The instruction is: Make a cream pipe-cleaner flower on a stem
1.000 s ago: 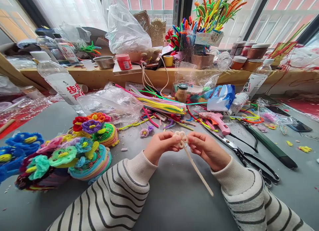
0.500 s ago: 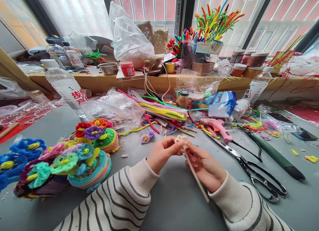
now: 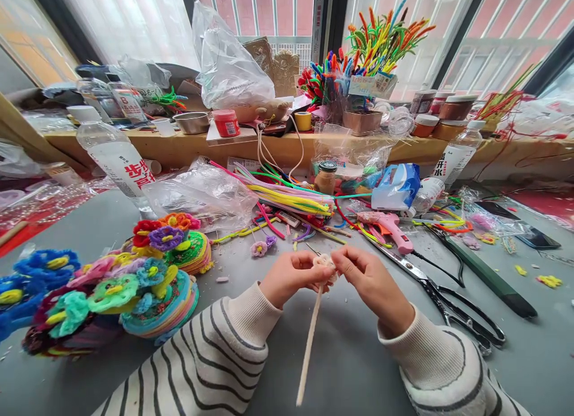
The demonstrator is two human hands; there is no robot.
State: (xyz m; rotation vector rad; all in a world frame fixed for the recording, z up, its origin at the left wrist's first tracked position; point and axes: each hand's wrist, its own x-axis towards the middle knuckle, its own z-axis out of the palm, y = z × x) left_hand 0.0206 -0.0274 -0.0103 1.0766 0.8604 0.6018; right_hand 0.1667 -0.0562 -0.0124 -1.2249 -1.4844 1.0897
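Note:
My left hand [image 3: 290,277] and my right hand [image 3: 370,283] meet above the grey table [image 3: 350,368], both pinching a small cream pipe-cleaner flower [image 3: 324,262]. Its looped head is mostly hidden between my fingertips. The flower's long cream stem [image 3: 308,343] hangs down toward me, slightly to the left. Both sleeves are cream with dark stripes.
Finished colourful pipe-cleaner flowers [image 3: 112,281] are piled at the left. Black scissors [image 3: 448,302], a pink glue gun [image 3: 388,225] and a dark green rod [image 3: 487,272] lie to the right. Loose pipe cleaners [image 3: 287,192], plastic bags, bottles and jars crowd the back and the wooden shelf [image 3: 278,144].
The stem has swung from pointing lower right to hanging down and slightly left. My right hand has moved up over the flower head, closing in against my left hand.

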